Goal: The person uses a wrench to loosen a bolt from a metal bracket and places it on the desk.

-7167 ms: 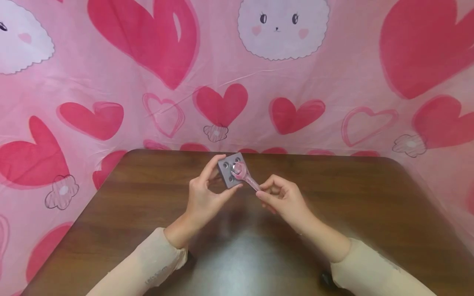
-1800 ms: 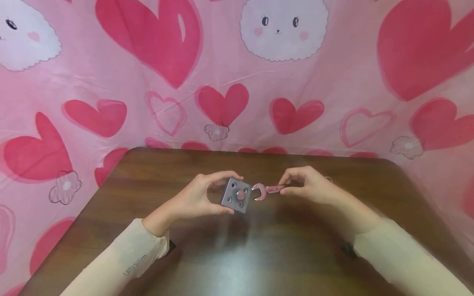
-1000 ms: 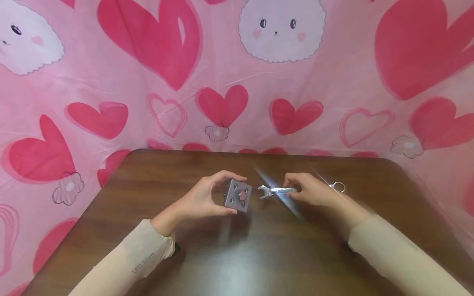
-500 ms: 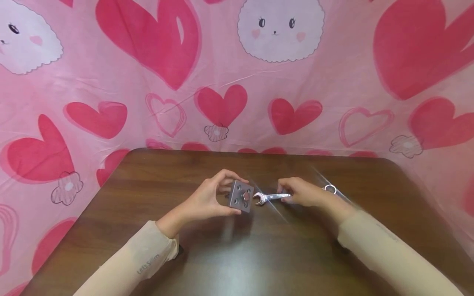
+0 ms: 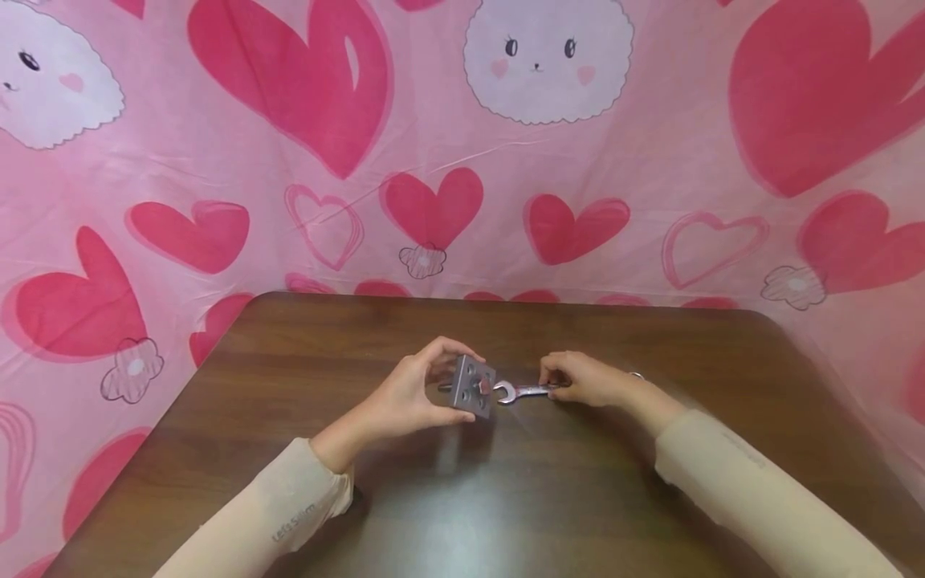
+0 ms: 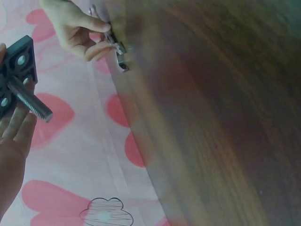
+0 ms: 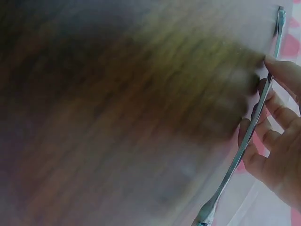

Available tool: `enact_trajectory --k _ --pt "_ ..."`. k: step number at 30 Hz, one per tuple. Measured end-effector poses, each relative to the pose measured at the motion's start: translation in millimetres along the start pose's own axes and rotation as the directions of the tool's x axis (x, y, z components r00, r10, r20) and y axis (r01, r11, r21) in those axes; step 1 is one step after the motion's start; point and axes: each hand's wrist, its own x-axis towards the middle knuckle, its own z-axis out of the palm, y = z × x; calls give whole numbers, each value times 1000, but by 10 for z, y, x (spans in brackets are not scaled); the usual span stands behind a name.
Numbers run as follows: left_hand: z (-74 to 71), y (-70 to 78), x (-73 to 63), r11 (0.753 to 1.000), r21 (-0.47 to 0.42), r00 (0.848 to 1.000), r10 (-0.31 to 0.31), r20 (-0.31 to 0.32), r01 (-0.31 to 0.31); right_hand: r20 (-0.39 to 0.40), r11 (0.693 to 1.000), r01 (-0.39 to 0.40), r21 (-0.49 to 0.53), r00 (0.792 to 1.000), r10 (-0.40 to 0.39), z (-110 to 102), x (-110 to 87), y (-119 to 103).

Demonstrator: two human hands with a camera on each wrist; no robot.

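Observation:
My left hand (image 5: 408, 393) grips a small grey metal plate (image 5: 465, 393) by its top and bottom edges, with several holes in its face. A bolt runs through the middle; its hex head (image 5: 485, 388) faces right, and its threaded shank (image 6: 30, 99) sticks out behind in the left wrist view. My right hand (image 5: 588, 379) pinches a combination wrench (image 7: 244, 136) by the handle. The wrench's open end (image 5: 507, 392) points at the bolt head, close beside it; whether they touch I cannot tell. The ring end is mostly hidden behind my right wrist.
Both hands are over a dark brown wooden table (image 5: 325, 337) with rounded corners. Behind it hangs a pink cloth (image 5: 433, 128) printed with hearts. Light glares off the near middle of the tabletop.
The wrench was on the bolt head 7.2 s ago, then apart from it. Since 1 s ago it has moved left and slightly down toward the plate, which has shifted right and turned more edge-on.

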Motion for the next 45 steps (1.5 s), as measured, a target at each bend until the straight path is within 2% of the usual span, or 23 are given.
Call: enact_trajectory --k 6,13,18,24,30,38,45 --pt "31 -8 3 999 -11 999 30 -12 -31 -19 998 -18 -52 1000 17 3 -10 -19" --pt "77 -10 1 999 -52 1000 9 -22 -10 -39 996 -9 -90 999 6 12 -36 -69" --pt "99 8 -19 1000 -5 999 -25 -28 25 -93 1000 10 -27 996 -12 -21 -112 -299" --pt "130 55 -76 995 88 998 -41 -38 45 -186 991 60 122 982 -37 3 -218 -701" --pt "227 160 -118 985 168 999 -26 -23 29 -249 952 111 287 968 -38 126 -284 -974" --pt "320 279 -133 955 297 1000 1 4 -3 -345 915 133 382 939 8 293 -304 -1130" --pt "361 281 -87 930 366 1000 16 24 -24 -357 814 169 556 933 51 409 -252 -1122"
